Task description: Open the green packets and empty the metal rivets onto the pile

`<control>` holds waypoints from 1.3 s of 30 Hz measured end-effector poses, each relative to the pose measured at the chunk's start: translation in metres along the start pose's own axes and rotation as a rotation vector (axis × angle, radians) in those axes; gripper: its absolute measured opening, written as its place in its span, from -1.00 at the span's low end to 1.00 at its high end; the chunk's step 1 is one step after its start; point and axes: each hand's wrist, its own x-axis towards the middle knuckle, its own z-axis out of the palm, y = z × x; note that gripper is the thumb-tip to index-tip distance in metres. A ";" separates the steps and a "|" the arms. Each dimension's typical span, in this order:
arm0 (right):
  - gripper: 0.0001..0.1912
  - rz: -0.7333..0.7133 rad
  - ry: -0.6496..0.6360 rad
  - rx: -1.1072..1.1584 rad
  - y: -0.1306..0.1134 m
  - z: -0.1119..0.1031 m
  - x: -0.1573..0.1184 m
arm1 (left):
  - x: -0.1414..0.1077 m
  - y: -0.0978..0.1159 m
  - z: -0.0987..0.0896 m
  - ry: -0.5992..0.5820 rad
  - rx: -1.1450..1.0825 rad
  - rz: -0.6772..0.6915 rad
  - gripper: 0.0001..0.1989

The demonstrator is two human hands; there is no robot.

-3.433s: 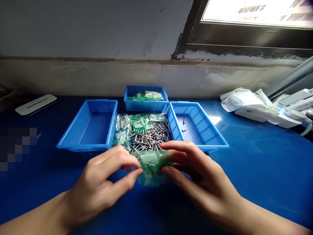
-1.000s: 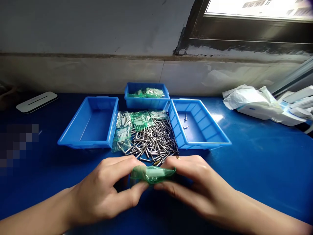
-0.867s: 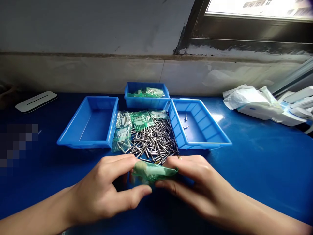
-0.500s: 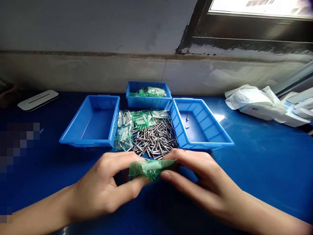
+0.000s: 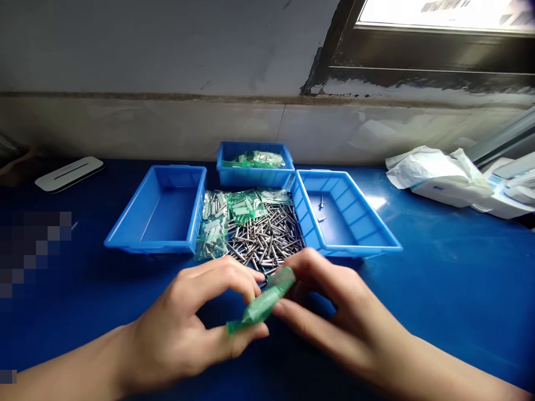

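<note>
A small green plastic packet (image 5: 267,301) is tilted between my two hands, its right end higher than its left. My right hand (image 5: 346,306) pinches its upper right end between thumb and fingers. Around its lower left part curl the thumb and fingers of my left hand (image 5: 200,317). What is inside the packet is blurred. Just beyond my hands lies a loose pile of metal screw-like pins (image 5: 267,234). More green packets (image 5: 213,231) with pale pieces and metal pins lie along the pile's left and far sides.
Blue bins flank the pile: a left bin (image 5: 146,245), a right bin (image 5: 355,248) holding a couple of small metal parts, and a back bin (image 5: 254,177) with green packets. A white device (image 5: 69,172) lies far left. White crumpled packaging (image 5: 438,172) sits at right, below a window.
The green packet has turned from level to slanted, right end up. My fingers have shifted on it, and the left fingers are more curled.
</note>
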 end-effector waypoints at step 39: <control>-0.78 -0.094 0.127 -0.148 0.004 -0.002 -0.001 | 0.000 0.001 -0.003 0.032 0.132 -0.093 -0.88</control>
